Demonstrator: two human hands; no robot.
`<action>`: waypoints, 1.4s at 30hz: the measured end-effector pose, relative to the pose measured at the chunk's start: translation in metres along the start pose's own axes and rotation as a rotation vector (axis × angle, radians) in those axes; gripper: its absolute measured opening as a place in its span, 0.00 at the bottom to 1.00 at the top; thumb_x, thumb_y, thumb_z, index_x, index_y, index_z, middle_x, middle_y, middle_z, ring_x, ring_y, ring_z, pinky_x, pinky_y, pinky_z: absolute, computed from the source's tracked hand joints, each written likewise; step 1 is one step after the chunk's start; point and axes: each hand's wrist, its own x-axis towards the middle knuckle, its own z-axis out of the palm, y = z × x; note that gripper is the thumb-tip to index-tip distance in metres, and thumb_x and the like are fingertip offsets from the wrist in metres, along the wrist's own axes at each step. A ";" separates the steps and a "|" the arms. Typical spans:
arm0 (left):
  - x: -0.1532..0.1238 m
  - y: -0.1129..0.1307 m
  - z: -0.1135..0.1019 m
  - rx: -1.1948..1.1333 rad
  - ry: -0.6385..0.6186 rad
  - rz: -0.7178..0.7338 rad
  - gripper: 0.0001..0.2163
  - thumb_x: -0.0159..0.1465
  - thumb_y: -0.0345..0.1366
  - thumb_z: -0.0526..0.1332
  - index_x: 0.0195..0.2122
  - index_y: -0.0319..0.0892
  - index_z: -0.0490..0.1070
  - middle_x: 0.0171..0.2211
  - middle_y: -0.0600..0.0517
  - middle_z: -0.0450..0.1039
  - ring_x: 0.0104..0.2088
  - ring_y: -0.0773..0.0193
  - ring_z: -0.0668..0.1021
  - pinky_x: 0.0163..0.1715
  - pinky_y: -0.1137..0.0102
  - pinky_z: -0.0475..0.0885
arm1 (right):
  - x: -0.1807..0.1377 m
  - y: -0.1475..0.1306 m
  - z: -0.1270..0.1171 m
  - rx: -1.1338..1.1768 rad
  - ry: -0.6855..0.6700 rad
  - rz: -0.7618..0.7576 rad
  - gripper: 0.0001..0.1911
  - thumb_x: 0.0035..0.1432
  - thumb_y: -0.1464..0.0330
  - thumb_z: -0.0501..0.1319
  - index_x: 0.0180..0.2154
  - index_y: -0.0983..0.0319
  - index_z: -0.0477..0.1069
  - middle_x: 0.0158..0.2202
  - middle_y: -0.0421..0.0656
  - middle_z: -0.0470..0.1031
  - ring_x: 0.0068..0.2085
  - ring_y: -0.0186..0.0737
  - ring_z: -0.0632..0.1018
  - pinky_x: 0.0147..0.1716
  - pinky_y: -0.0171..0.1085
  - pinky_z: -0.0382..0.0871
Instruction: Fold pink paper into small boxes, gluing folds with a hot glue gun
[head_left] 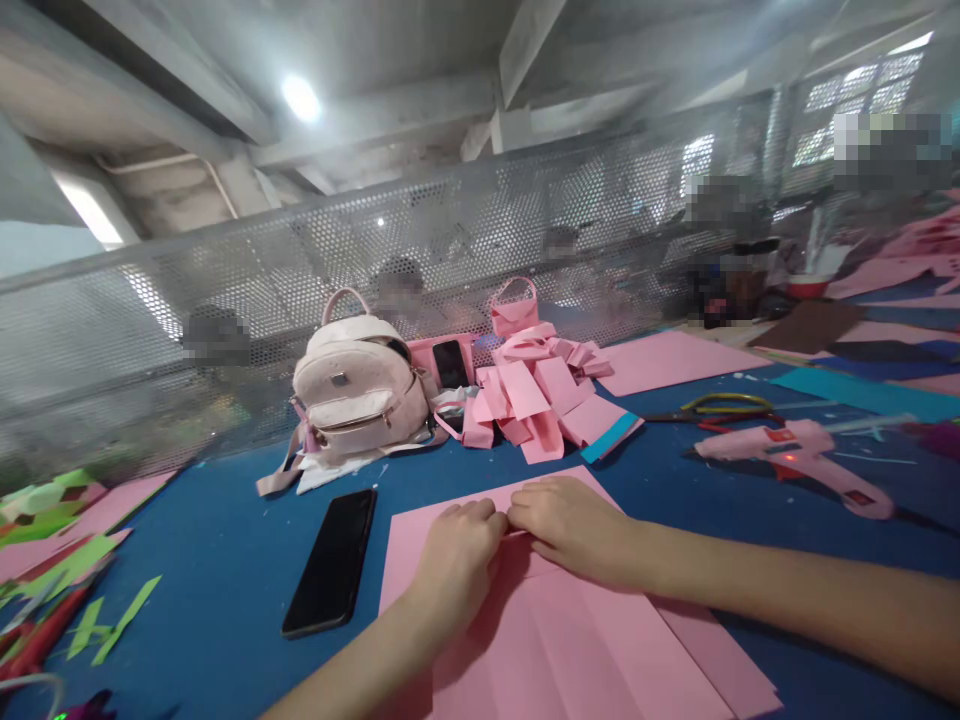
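Where left hand [463, 548] meets right hand [574, 520], creased pink paper [574, 650], straight-edged.

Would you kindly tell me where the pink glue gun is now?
In the head view, the pink glue gun lies at right on the blue table, beyond the right forearm.

A pink paper sheet [570, 650], marked with faint lengthwise creases, lies flat over further pink sheets [709, 650] on the blue worktop [225, 560]. The lower ones show past its right side and far end. Its far edge, perhaps folded, is partly hidden by fingers [529, 505].
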 end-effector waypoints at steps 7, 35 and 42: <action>-0.002 0.012 0.003 0.084 -0.009 0.074 0.07 0.62 0.26 0.58 0.32 0.41 0.75 0.31 0.48 0.74 0.34 0.57 0.76 0.31 0.65 0.64 | -0.003 -0.007 0.004 -0.054 -0.025 -0.016 0.11 0.52 0.82 0.55 0.29 0.64 0.72 0.32 0.44 0.75 0.34 0.41 0.75 0.29 0.37 0.54; -0.005 -0.013 -0.023 0.028 -0.066 -0.099 0.07 0.59 0.29 0.58 0.30 0.44 0.76 0.32 0.49 0.79 0.35 0.56 0.79 0.31 0.67 0.61 | 0.000 0.009 -0.007 -0.147 -0.066 0.116 0.08 0.51 0.79 0.57 0.30 0.64 0.72 0.32 0.45 0.78 0.32 0.42 0.77 0.25 0.38 0.45; -0.007 0.003 -0.034 0.083 -0.124 -0.103 0.10 0.62 0.26 0.55 0.33 0.41 0.77 0.34 0.46 0.79 0.36 0.55 0.79 0.35 0.65 0.64 | -0.005 0.001 -0.009 -0.146 -0.107 0.059 0.11 0.48 0.84 0.56 0.28 0.65 0.71 0.29 0.45 0.77 0.29 0.39 0.75 0.24 0.37 0.48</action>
